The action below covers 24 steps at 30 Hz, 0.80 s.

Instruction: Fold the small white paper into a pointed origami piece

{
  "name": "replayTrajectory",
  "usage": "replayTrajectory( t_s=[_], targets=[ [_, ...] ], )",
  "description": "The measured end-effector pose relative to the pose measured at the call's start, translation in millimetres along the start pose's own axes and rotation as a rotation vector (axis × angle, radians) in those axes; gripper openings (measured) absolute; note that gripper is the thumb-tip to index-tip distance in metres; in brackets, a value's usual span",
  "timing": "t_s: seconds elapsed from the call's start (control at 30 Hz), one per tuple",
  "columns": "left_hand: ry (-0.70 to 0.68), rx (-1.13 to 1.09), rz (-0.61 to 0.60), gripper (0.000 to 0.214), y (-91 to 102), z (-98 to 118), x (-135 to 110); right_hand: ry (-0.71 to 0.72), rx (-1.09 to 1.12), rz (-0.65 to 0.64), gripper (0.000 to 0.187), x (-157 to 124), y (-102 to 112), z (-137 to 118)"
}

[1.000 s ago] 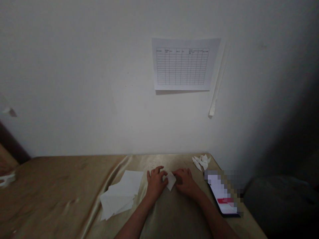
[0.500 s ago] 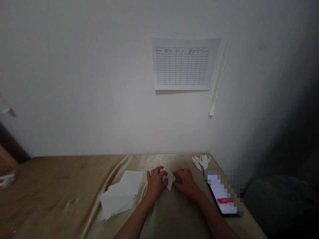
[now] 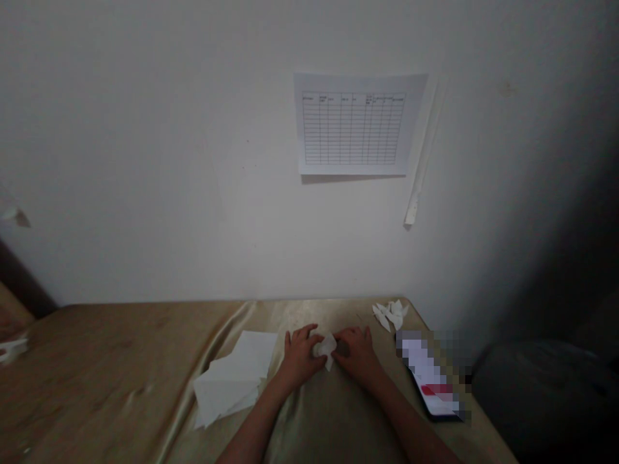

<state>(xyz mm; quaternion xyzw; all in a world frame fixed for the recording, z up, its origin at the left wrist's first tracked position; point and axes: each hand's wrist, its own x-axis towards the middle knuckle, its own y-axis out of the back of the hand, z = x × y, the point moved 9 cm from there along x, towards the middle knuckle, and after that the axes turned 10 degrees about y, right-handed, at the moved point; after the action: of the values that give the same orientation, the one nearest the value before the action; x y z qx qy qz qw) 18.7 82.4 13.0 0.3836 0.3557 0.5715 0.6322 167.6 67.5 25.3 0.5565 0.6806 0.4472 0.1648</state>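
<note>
A small folded piece of white paper (image 3: 327, 348) lies between my two hands on the cloth-covered table. My left hand (image 3: 303, 353) has its fingers bent, with thumb and forefinger closed on the paper's left edge. From the other side, my right hand (image 3: 356, 350) pinches the right edge in the same way. To the left is a spread stack of white paper sheets (image 3: 236, 374). Several small folded white paper pieces (image 3: 391, 314) rest in a loose heap at the table's back right corner.
A phone (image 3: 430, 380) with a lit, partly blurred screen lies right of my right arm. The gold-brown tablecloth (image 3: 111, 374) has raised folds. Behind stands a wall with a printed table sheet (image 3: 358, 125) on it. A dark rounded object (image 3: 536, 393) sits beyond the right edge.
The small paper between my hands has shifted slightly left and changed shape a little. Both hands stay in nearly the same place, fingers moving only slightly.
</note>
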Motion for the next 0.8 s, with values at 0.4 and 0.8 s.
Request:
replayTrajectory(
  t_s=[0.4, 0.8],
  targets=[
    [-0.009, 0.025, -0.048, 0.071, -4.1, -0.1, 0.3, -0.032, -0.021, 0.032, 0.025, 2.5, -4.9, 4.8],
    [0.002, 0.026, -0.057, 0.073, -6.5, -2.7, 2.3, 0.041, 0.013, -0.003, 0.02, 6.6, -8.2, 17.4]
  ],
)
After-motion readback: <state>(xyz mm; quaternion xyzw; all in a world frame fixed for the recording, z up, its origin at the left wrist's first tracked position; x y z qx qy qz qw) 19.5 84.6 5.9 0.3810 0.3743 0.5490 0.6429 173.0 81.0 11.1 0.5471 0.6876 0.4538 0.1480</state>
